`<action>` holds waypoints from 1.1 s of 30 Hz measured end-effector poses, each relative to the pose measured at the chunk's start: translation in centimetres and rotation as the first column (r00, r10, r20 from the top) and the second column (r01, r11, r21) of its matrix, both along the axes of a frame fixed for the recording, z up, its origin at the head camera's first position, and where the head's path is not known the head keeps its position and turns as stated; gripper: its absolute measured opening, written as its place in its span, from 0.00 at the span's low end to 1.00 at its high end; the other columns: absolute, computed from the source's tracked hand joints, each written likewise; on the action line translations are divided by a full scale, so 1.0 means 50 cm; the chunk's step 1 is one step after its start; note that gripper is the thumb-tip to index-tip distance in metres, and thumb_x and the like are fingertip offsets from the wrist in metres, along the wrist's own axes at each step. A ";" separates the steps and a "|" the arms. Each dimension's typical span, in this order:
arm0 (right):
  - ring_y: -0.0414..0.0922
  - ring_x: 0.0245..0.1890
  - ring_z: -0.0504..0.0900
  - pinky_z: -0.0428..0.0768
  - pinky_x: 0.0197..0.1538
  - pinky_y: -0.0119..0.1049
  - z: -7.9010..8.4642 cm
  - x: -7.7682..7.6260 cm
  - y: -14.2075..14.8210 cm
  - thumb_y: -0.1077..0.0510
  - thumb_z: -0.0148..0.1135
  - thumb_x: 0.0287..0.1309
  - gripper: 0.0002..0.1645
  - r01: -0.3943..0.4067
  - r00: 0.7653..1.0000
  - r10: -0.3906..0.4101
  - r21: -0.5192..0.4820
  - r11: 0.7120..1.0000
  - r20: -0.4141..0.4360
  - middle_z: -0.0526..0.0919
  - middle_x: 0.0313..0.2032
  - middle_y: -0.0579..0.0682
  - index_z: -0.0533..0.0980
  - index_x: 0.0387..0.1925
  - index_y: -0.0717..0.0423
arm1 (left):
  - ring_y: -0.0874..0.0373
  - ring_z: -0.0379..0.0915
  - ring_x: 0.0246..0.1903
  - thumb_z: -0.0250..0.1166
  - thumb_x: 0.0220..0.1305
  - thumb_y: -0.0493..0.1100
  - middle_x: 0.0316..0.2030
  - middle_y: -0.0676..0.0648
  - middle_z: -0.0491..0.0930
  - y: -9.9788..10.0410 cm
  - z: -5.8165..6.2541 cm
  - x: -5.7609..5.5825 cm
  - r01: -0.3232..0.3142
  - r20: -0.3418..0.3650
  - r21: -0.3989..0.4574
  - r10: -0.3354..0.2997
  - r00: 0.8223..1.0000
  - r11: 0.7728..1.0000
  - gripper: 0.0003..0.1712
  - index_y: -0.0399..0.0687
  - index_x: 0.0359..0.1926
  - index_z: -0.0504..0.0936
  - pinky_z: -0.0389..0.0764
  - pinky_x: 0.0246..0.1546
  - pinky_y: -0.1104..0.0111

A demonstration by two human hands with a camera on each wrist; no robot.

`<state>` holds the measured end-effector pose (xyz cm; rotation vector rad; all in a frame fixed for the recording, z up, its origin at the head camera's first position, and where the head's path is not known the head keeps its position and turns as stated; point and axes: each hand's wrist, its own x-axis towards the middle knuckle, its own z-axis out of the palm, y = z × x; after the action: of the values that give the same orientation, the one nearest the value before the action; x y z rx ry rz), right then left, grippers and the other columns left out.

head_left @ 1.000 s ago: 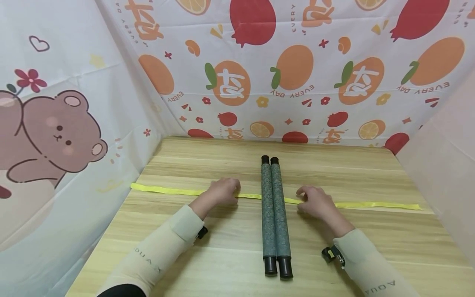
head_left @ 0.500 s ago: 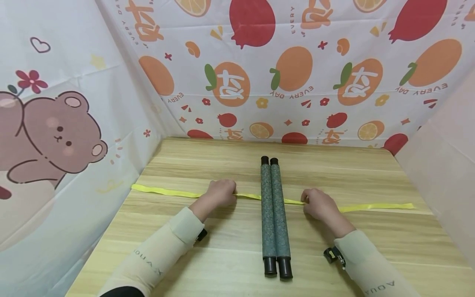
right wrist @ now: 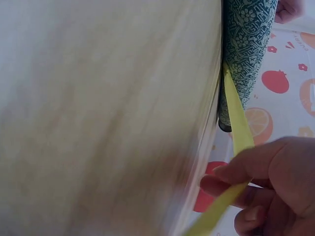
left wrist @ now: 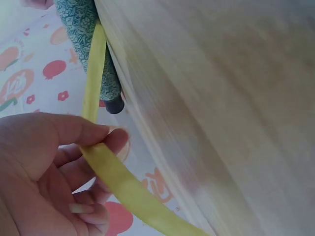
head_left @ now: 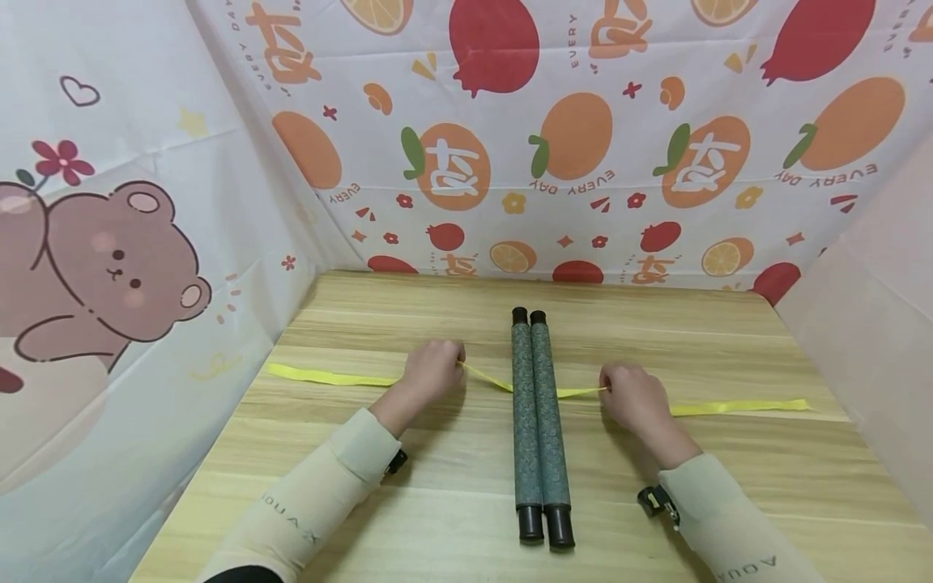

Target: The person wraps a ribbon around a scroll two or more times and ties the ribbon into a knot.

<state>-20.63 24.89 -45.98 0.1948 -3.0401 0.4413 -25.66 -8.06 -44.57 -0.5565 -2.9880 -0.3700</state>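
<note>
Two rolled scrolls [head_left: 538, 413], green with a floral pattern and dark end knobs, lie side by side on the wooden table. A yellow ribbon [head_left: 328, 378] runs crosswise beneath them, its middle hidden under the rolls. On the left, my left hand [head_left: 432, 374] pinches the ribbon between thumb and finger and lifts that stretch off the tabletop. My right hand [head_left: 636, 397] pinches the ribbon on the other side, close to the scrolls. Both wrist views show the yellow ribbon [left wrist: 118, 179] passing through the fingertips, with its loose ends trailing outward.
The wooden table [head_left: 408, 502] ends at a fruit-print cloth [head_left: 510, 162] behind. A white cloth with a bear print [head_left: 117, 259] hangs along the left side, and a pale plain cloth [head_left: 875, 324] along the right.
Both hands have closed their fingers on the ribbon. The left hand has risen slightly, raising the ribbon, and the right has shifted a little outward. The ribbon's outer ends have slid inward; the scrolls stay put.
</note>
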 end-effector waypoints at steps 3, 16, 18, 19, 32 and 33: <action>0.46 0.23 0.77 0.72 0.22 0.41 0.007 0.002 0.002 0.64 0.63 0.55 0.06 0.027 1.000 -0.027 0.020 0.999 -0.008 0.85 0.29 0.51 0.81 0.35 0.54 | 0.55 0.80 0.31 0.62 0.55 0.32 0.37 0.48 0.86 0.002 0.005 -0.001 -0.017 -0.067 0.033 0.019 0.998 0.999 0.13 0.46 0.39 0.89 0.77 0.20 0.68; 0.50 0.23 0.80 0.67 0.13 0.38 0.030 0.002 0.021 0.63 0.68 0.54 0.11 0.128 0.951 -0.118 0.018 0.992 -0.287 0.84 0.35 0.56 0.86 0.41 0.54 | 0.61 0.58 0.12 0.63 0.62 0.41 0.17 0.51 0.80 0.011 0.024 0.002 -0.128 -0.163 -0.006 0.126 0.979 0.992 0.07 0.50 0.31 0.88 0.56 0.10 0.70; 0.53 0.24 0.83 0.69 0.14 0.41 0.032 0.002 0.024 0.62 0.69 0.55 0.10 0.151 0.936 -0.138 0.015 0.988 -0.324 0.87 0.37 0.56 0.86 0.41 0.54 | 0.60 0.58 0.12 0.62 0.63 0.42 0.15 0.51 0.76 0.013 0.028 0.001 -0.146 -0.159 -0.005 0.143 0.977 0.989 0.09 0.50 0.30 0.87 0.56 0.10 0.70; 0.53 0.24 0.84 0.69 0.14 0.42 0.032 0.001 0.026 0.61 0.69 0.55 0.10 0.160 0.928 -0.146 0.012 0.987 -0.344 0.88 0.38 0.56 0.86 0.41 0.53 | 0.60 0.59 0.12 0.62 0.64 0.42 0.15 0.50 0.77 0.014 0.030 0.001 -0.152 -0.155 0.000 0.150 0.976 0.988 0.09 0.50 0.31 0.88 0.56 0.10 0.70; 0.39 0.09 0.52 0.51 0.12 0.33 0.029 -0.006 0.006 0.64 0.63 0.52 0.16 0.140 0.767 -0.216 -0.171 0.975 -0.604 0.83 0.16 0.55 0.87 0.43 0.54 | 0.66 0.80 0.20 0.57 0.70 0.40 0.35 0.49 0.89 0.045 0.036 0.004 -0.075 0.008 0.468 0.081 0.997 0.880 0.16 0.48 0.55 0.84 0.64 0.09 0.73; 0.38 0.08 0.54 0.51 0.12 0.33 0.028 -0.006 0.002 0.64 0.62 0.52 0.16 0.131 0.771 -0.232 -0.208 0.969 -0.594 0.84 0.16 0.54 0.87 0.43 0.54 | 0.64 0.82 0.23 0.57 0.70 0.40 0.37 0.48 0.89 0.048 0.036 0.005 -0.070 0.008 0.501 0.076 0.997 0.863 0.16 0.49 0.55 0.84 0.65 0.10 0.73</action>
<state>-20.94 24.98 -44.57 0.0200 -2.3369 0.4802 -25.44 -5.66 -42.75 -0.3817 -2.7155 -1.0866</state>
